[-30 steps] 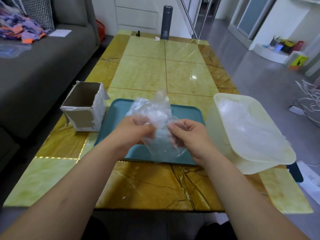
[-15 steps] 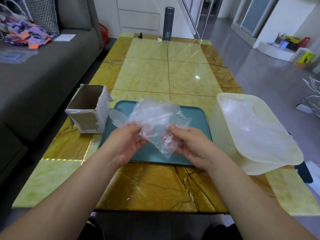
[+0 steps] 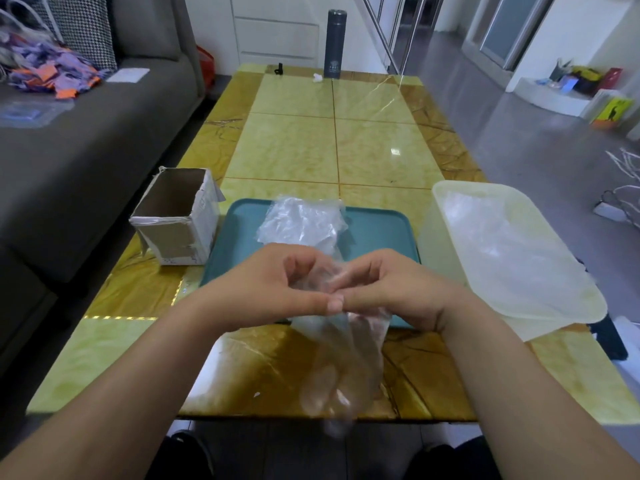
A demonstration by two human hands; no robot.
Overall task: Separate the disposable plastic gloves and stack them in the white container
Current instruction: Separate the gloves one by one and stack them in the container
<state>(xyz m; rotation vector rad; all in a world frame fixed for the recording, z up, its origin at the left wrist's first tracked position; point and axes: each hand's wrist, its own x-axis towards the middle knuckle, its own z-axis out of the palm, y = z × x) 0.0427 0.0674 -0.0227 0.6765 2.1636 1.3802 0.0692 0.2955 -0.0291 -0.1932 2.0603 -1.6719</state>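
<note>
Pinching: left hand (image 3: 277, 289) and right hand (image 3: 398, 289), fingers curled on clear gloves (image 3: 304, 223) above tray (image 3: 377, 230), 6 o'clock edge. White container (image 3: 437, 244), 3 o'clock, holds several gloves; held clump unseparated, stacking remains.

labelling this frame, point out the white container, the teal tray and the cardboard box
white container (image 3: 438, 244), head view, on its left outer wall
teal tray (image 3: 379, 233), head view, on its bare right part
cardboard box (image 3: 175, 242), head view, on its near front face
</note>
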